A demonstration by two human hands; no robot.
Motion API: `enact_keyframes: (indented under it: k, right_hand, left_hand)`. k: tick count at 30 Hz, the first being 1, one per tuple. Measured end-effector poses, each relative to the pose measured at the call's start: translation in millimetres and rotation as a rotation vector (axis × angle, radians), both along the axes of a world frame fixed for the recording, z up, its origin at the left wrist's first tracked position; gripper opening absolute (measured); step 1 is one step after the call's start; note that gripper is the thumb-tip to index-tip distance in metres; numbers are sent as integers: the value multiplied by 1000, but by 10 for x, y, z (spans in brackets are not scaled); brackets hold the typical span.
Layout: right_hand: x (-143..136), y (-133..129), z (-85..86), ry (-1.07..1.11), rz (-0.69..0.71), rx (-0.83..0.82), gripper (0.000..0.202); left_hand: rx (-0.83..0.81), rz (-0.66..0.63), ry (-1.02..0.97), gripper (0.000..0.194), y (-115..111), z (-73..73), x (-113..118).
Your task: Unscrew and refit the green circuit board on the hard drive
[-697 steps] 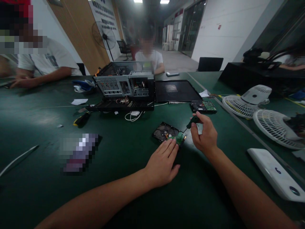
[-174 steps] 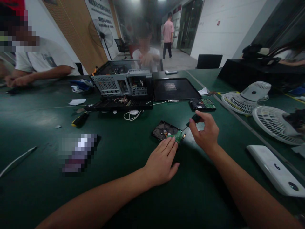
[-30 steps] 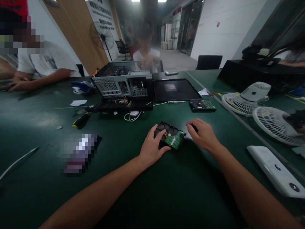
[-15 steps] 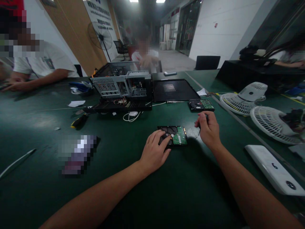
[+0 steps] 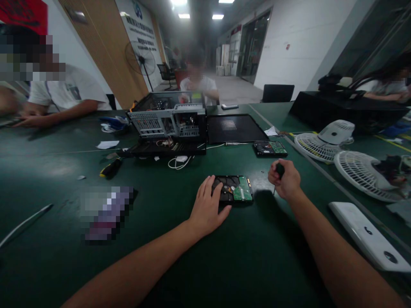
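In the head view, a hard drive (image 5: 241, 188) lies on the green table, its green circuit board facing up at the right end. My left hand (image 5: 208, 201) holds the drive at its left end, fingers over that end and thumb along the near edge. To the right of the drive, my right hand (image 5: 287, 179) is closed around a small screwdriver (image 5: 280, 170) with a dark handle. Its thin shaft points down, apart from the drive. A second hard drive (image 5: 270, 148) lies farther back, beyond my right hand.
An opened computer case (image 5: 167, 122) stands at the back, beside a black side panel (image 5: 236, 127). At left are a yellow-black screwdriver (image 5: 111, 168) and a blurred purple object (image 5: 109, 214). White fan parts (image 5: 321, 143) and a white casing (image 5: 366, 235) lie right. Other people sit around the table.
My left fingers have drawn back from the drive's middle toward its left end. My right hand has turned, showing the screwdriver's handle end. The view has tilted up slightly.
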State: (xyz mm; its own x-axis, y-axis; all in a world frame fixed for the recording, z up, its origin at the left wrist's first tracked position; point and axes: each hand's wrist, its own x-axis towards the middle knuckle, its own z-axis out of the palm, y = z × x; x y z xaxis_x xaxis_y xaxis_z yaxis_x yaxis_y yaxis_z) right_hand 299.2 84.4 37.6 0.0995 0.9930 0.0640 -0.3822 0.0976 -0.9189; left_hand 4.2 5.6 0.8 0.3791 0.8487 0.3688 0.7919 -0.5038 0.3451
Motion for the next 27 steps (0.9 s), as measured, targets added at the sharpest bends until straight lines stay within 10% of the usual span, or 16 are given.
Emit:
enact_keyframes:
  k: [13,27]
  right_hand:
    - [361,61,-262,500,713,-202,37]
    - [267,73,-247,329,752,-300,36]
  left_hand:
    - [-15,32,-47,81,14,-53,-7]
    - [34,14,-37,80,-9,-40,38]
